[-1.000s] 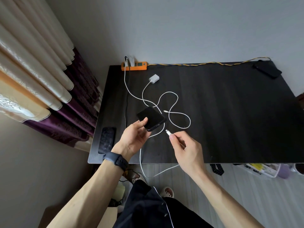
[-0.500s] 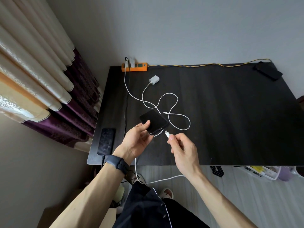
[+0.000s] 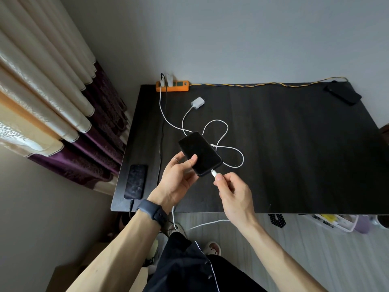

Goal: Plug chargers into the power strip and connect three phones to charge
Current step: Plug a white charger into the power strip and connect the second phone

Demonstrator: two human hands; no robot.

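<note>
Left grip [image 3: 176, 182] clasps the black phone [image 3: 200, 152]; right grip [image 3: 235, 194] pinches the white plug [image 3: 214, 173] at its lower edge (over the table [image 3: 294, 144]).

I saw soft, dim daylight coming through the curtains [image 3: 42, 114] on the left. The wall [image 3: 231, 39] read flat grey, and the dark table [image 3: 294, 154] swallowed most light, showing faint sheen and hardly any shadow. The held phone [image 3: 200, 153] carried a dull reflection on its screen. My wide lens bowed the edges; the centre was sharp.
</note>
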